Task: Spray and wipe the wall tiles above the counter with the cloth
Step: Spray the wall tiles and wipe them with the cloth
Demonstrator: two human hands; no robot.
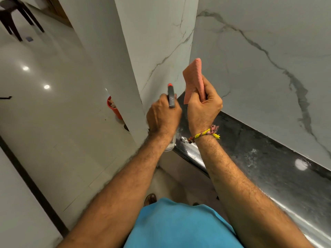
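My left hand [163,113] grips a spray bottle [171,96] with a dark head and a red nozzle tip; its clear body shows below my wrist. The nozzle faces the white marble-veined wall tiles [259,56] at the corner. My right hand [204,102] grips a folded pink cloth [194,77], held upright just in front of the tiles, above the dark polished counter [268,167]. The cloth seems slightly off the wall. A yellow thread band circles my right wrist.
A tiled column [155,42] meets the counter wall at the corner by my hands. Left of it lies glossy floor [44,113], with a red bucket [114,109] behind the column and a dark chair [14,17] at the far left.
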